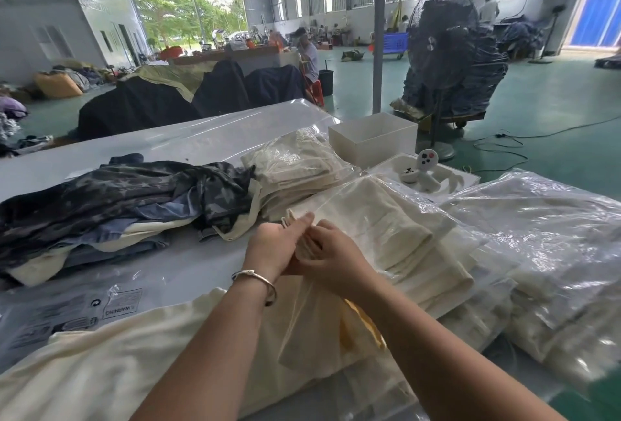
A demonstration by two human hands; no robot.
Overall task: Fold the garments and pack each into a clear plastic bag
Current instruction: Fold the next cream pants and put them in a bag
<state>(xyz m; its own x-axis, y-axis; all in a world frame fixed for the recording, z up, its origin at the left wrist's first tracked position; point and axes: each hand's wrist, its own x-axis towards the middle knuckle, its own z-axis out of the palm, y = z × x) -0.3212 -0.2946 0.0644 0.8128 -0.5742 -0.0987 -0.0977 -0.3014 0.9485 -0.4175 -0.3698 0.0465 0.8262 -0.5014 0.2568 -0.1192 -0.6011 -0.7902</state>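
Note:
A folded cream garment lies on the table inside a clear plastic bag. My left hand and my right hand meet at its near left corner, both pinching the bag's open edge and the cloth there. A silver bangle circles my left wrist. Under my forearms spreads another cream garment. Flat clear bags with a printed warning lie at the near left.
A heap of dark star-print and denim garments fills the left of the table. Packed cream bundles sit behind and on the right. A white box, a white tray and a standing fan lie beyond.

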